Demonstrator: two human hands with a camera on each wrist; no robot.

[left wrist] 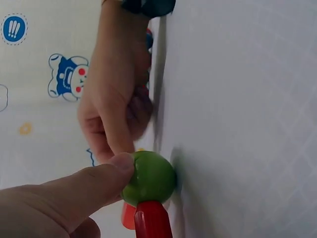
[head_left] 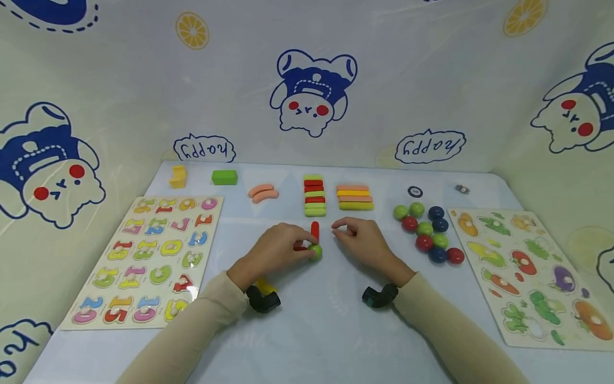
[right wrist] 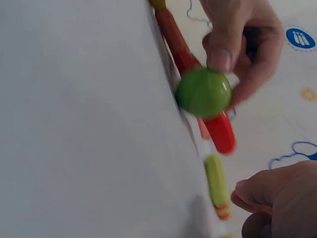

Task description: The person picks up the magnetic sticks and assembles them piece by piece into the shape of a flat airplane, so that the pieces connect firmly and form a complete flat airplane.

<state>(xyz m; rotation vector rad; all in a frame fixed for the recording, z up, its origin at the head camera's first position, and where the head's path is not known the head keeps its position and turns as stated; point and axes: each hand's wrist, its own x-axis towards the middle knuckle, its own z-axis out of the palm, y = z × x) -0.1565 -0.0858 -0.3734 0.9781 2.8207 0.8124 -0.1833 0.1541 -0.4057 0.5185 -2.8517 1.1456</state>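
Observation:
My left hand (head_left: pixel 280 246) pinches a small green ball (head_left: pixel 315 252) between thumb and finger, low over the white table. Two red sticks (head_left: pixel 315 230) meet at the ball: one points away from me, the other runs leftward partly hidden under the hand. In the left wrist view a red stick (left wrist: pixel 152 220) touches the ball's side. Just to the right, my right hand (head_left: pixel 364 242) hovers with loosely bent fingers and holds nothing. Beyond the hands lie a row of green and red sticks (head_left: pixel 314 195) and a row of orange and yellow sticks (head_left: pixel 355 197).
A number puzzle board (head_left: pixel 218 213) lies at left, a vegetable puzzle board (head_left: pixel 494 298) at right. Several coloured balls (head_left: pixel 425 228) cluster beside it. Along the back are yellow blocks (head_left: pixel 178 177), a green block (head_left: pixel 224 177) and curved pink pieces (head_left: pixel 263 193). Something yellow (head_left: pixel 265 286) shows near my left wrist.

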